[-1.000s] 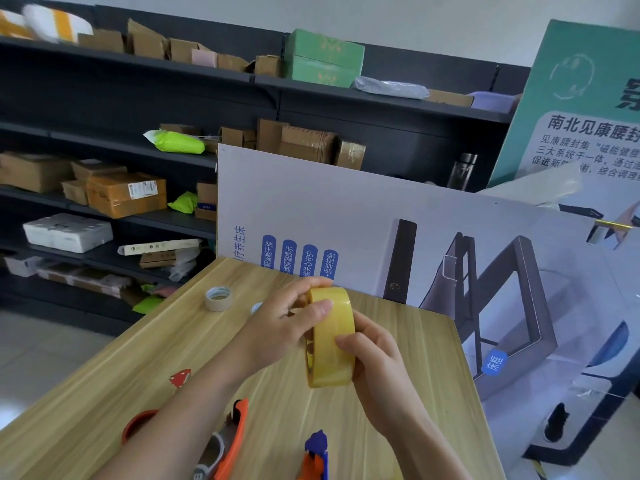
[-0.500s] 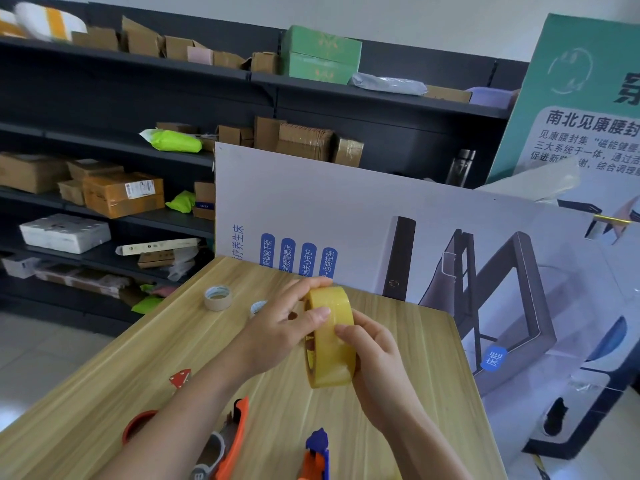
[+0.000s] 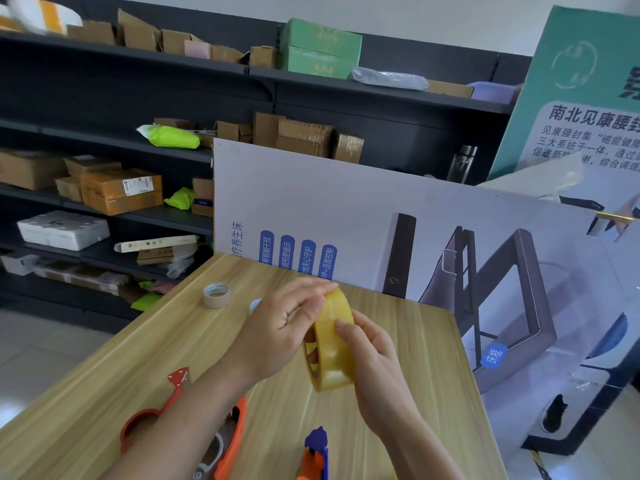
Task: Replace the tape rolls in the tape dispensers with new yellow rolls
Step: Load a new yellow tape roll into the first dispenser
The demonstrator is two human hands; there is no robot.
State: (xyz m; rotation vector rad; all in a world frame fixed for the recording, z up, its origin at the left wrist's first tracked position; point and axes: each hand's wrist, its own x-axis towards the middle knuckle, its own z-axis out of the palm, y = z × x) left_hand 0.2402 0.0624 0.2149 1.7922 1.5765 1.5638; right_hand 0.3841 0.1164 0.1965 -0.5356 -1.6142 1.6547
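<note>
Head view shows both hands holding a yellow tape roll (image 3: 331, 355) on edge above the wooden table (image 3: 408, 327): the left hand (image 3: 277, 330) pinches its upper rim, the right hand (image 3: 372, 358) curls around its near side. A nearly spent tape core (image 3: 216, 294) lies farther back on the left.

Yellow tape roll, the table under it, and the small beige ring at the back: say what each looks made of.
Yellow translucent tape roll: glossy plastic film, probably; highlights sit on it and shapes show through.
Light wood-grain table: likely laminate or veneer, matte, with straight even grain.
Small beige ring: apparently a cardboard tape core, dull; too small to be sure.
</note>
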